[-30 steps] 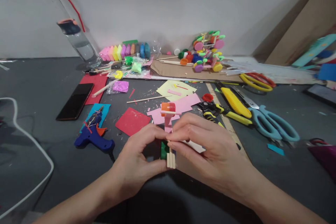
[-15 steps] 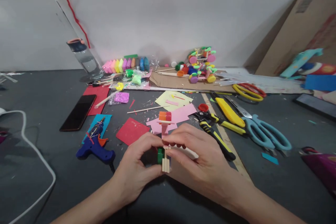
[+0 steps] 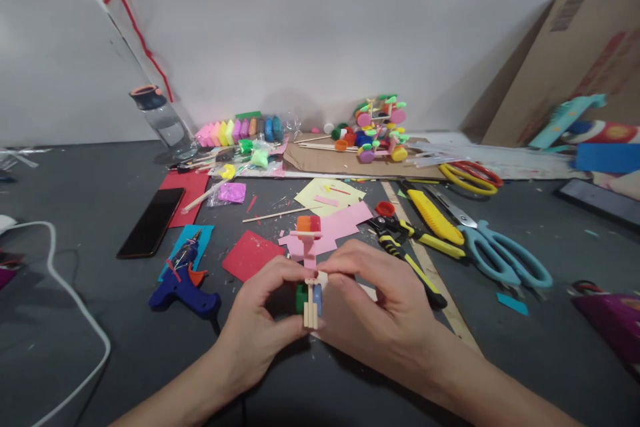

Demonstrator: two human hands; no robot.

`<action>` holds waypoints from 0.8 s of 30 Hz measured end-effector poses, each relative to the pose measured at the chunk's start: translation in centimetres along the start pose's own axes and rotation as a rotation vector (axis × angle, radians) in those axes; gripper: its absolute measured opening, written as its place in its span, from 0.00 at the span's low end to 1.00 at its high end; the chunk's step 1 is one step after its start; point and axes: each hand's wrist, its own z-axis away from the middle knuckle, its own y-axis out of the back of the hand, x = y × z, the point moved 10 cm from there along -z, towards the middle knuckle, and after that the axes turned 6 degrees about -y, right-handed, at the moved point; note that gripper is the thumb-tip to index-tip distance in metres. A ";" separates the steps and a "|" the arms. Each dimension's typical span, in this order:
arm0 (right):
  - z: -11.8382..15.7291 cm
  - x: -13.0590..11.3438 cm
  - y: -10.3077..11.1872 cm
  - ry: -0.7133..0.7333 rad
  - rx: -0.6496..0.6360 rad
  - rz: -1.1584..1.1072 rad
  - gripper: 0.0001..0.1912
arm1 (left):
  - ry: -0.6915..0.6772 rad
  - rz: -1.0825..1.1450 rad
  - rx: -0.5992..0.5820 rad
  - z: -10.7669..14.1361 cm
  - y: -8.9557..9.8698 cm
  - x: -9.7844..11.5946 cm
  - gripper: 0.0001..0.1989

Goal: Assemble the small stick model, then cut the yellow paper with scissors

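Note:
A small craft model (image 3: pixel 310 250) of pink strips and short wooden sticks stands upright between my hands, with orange and red caps at its far end and green and blue caps lower down. My left hand (image 3: pixel 270 307) is closed on its left side, thumb near the stick ends and index finger at the pink part. On the right, my right hand (image 3: pixel 380 293) has thumb and index finger pinched together beside the pink part; what they pinch, if anything, is too small to make out.
A blue glue gun (image 3: pixel 185 290) and black phone (image 3: pixel 151 223) lie left. Pliers (image 3: pixel 410 263), a yellow cutter (image 3: pixel 435 215) and blue-handled scissors (image 3: pixel 500 253) lie right. Beyond are paper pieces (image 3: pixel 253 255), clay blocks (image 3: pixel 240 130), a water bottle (image 3: pixel 170 127) and colourful models (image 3: pixel 383 127).
My right thumb and index finger have shifted right and off the model's sticks, uncovering the blue cap. The model sits slightly further left in the view.

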 end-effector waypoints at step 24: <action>0.5 2.5 -0.1 -0.243 0.063 -0.189 0.08 | -0.091 -0.020 0.036 0.0 0.3 1.0 0.20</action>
